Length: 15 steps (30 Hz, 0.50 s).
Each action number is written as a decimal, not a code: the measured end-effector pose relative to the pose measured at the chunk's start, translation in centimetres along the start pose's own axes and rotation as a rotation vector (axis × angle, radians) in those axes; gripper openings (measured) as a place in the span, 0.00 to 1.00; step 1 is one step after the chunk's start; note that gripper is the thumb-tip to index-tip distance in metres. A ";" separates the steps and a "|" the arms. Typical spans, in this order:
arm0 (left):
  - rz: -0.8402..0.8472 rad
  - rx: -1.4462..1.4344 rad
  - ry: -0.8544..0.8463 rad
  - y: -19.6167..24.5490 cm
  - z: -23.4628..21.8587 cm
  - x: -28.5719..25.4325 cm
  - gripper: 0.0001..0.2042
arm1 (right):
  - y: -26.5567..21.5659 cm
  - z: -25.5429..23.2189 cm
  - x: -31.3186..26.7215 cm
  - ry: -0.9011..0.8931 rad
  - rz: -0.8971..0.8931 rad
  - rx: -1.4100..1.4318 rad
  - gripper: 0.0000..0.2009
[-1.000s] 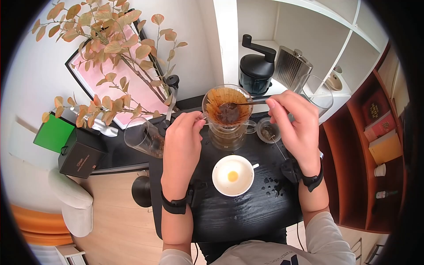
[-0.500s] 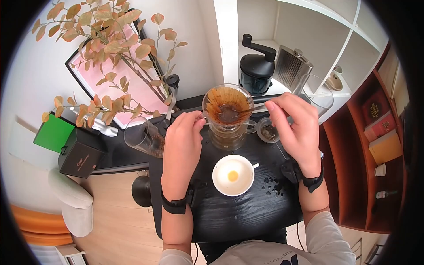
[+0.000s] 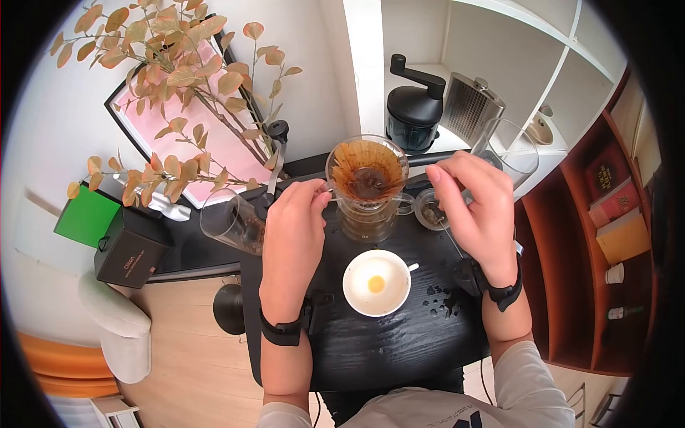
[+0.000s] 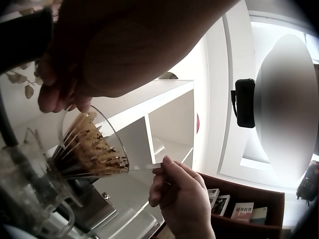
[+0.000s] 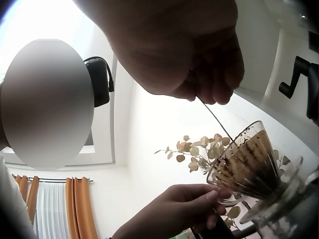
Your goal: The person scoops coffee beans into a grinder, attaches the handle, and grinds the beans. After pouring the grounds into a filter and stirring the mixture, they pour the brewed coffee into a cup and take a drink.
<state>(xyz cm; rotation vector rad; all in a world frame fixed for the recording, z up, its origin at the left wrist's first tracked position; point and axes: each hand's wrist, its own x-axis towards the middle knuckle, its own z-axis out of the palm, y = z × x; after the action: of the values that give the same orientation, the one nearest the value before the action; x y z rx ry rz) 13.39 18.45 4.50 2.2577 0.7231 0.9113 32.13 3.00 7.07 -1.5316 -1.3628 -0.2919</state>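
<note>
My left hand (image 3: 291, 235) pinches the small handle at the left side of a clear coffee dripper (image 3: 348, 187). The dripper stands on a glass server (image 3: 367, 225), and a brown-stained paper filter (image 3: 357, 160) with wet dark grounds lines it. Thumb and fingertips of my right hand (image 3: 479, 207) pinch the thin metal handle of a spoon (image 5: 216, 119), which reaches over the dripper's rim. The spoon's far end is hidden in the filter. Below the server sits a white cup (image 3: 353, 299) with a little yellowish liquid at its bottom.
A small round strainer (image 3: 430, 212) lies beside the server, under my right hand. Left of my left hand, a glass grinder jar (image 3: 232, 221) with beans leans over. A black hand grinder (image 3: 414, 107) and a steel flask (image 3: 472, 107) stand behind. Water drops spot the black table (image 3: 385, 357).
The spoon has shifted within the filter, and its dark tip no longer shows plainly from above. My right thumb and fingers have moved slightly. The left hand keeps its place on the dripper handle.
</note>
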 end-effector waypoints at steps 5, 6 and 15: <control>-0.001 0.006 -0.001 0.0 0.0 0.0 0.08 | 0.6 0.5 0.1 0.063 -0.017 0.029 0.03; -0.006 0.004 0.000 0.1 0.0 0.0 0.08 | 0.7 0.6 0.1 0.079 -0.021 0.021 0.03; 0.007 0.013 0.002 -0.1 0.0 0.0 0.08 | 0.1 0.1 0.2 0.049 0.013 0.038 0.03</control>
<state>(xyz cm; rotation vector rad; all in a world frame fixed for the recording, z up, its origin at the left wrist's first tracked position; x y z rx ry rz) 13.36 18.54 4.45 2.2727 0.7241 0.9144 32.22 3.17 7.11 -1.4925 -1.3120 -0.2924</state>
